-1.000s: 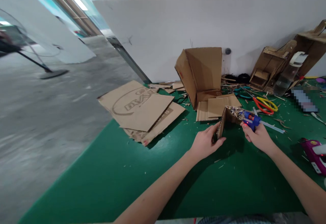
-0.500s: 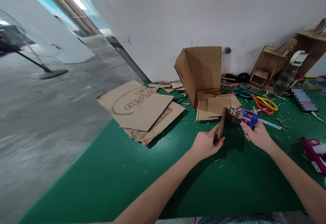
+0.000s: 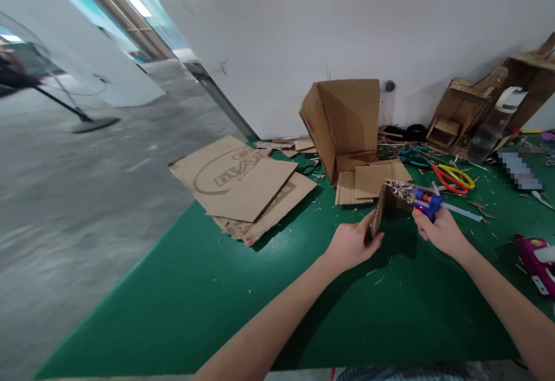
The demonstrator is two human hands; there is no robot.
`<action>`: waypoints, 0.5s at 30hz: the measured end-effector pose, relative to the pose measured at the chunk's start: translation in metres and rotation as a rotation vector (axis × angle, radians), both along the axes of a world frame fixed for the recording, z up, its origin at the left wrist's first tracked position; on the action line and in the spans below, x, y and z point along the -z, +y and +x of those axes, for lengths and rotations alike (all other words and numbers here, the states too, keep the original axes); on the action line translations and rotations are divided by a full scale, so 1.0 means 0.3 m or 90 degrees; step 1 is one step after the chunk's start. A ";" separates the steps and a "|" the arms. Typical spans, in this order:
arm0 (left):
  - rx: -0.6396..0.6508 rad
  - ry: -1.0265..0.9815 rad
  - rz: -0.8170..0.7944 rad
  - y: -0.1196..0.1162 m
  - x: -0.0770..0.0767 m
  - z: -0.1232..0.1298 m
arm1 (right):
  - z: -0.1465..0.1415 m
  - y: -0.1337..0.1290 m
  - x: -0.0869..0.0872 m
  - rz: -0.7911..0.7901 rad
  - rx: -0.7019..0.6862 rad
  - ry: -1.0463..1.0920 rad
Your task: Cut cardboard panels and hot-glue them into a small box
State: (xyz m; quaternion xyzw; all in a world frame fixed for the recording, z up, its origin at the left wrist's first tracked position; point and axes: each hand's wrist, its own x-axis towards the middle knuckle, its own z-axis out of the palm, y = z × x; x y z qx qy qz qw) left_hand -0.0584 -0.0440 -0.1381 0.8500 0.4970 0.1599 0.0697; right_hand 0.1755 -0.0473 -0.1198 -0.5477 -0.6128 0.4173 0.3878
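Observation:
A piece of cardboard (image 3: 379, 212), bent at a corner, stands on edge above the green table. My left hand (image 3: 353, 245) pinches its near end between thumb and fingers. In my right hand (image 3: 440, 230) is a blue glue gun (image 3: 428, 203) with a clear glue stick jutting from its back. Its crusted nozzle end points left, at the inner corner of the cardboard; whether the tip touches cannot be made out. Just behind lie flat cardboard pieces (image 3: 372, 181), in front of an open cardboard box form (image 3: 352, 112).
Printed cardboard sheets (image 3: 243, 181) lie at the table's left. To the right are scissors (image 3: 455, 177), a bottle (image 3: 494, 126), a phone (image 3: 520, 170) and a magenta device (image 3: 535, 262). A white partition (image 3: 269, 51) runs along the back. Cardboard scraps litter the green table (image 3: 173, 317).
The view has shifted very slightly. Both hands, the cardboard and the glue gun keep nearly the same positions.

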 end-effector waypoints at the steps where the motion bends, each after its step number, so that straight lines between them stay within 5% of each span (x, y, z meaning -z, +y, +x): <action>1: 0.001 -0.003 0.001 0.000 0.001 0.000 | 0.000 0.002 -0.002 -0.010 0.000 0.004; 15: -0.001 -0.009 0.000 0.002 0.005 -0.003 | 0.006 0.007 -0.012 -0.059 -0.011 0.014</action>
